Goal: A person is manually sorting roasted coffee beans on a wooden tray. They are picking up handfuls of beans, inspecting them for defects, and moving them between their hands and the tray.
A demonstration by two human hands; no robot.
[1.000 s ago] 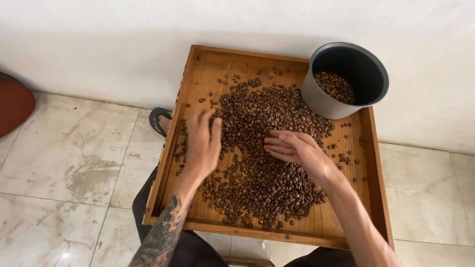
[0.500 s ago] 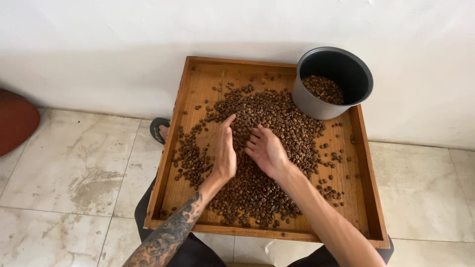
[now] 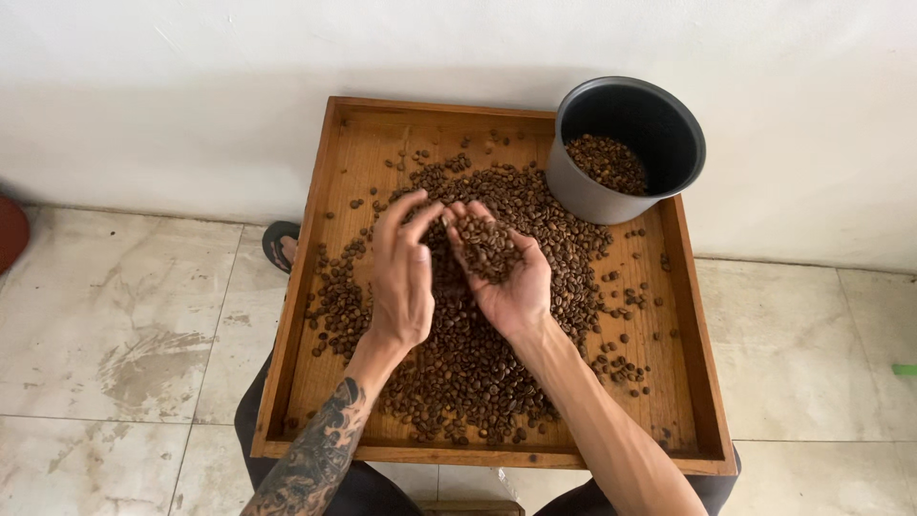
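1. White wall and pale tiled floor surround a wooden tray resting on the person's lap.
2. Right hand is cupped palm-up, cradling roasted coffee beans above the heap in the tray.
3. Left hand is open, its fingers touching the right hand's.
4. Dark pot, partly filled with beans, stands in the tray's far right corner.

A white plastered wall rises behind, meeting a floor of pale marbled tiles with a grey smudge. A dark sandal peeks out on the tiles. A reddish-brown rounded object sits at the left edge; a small green scrap lies far right.
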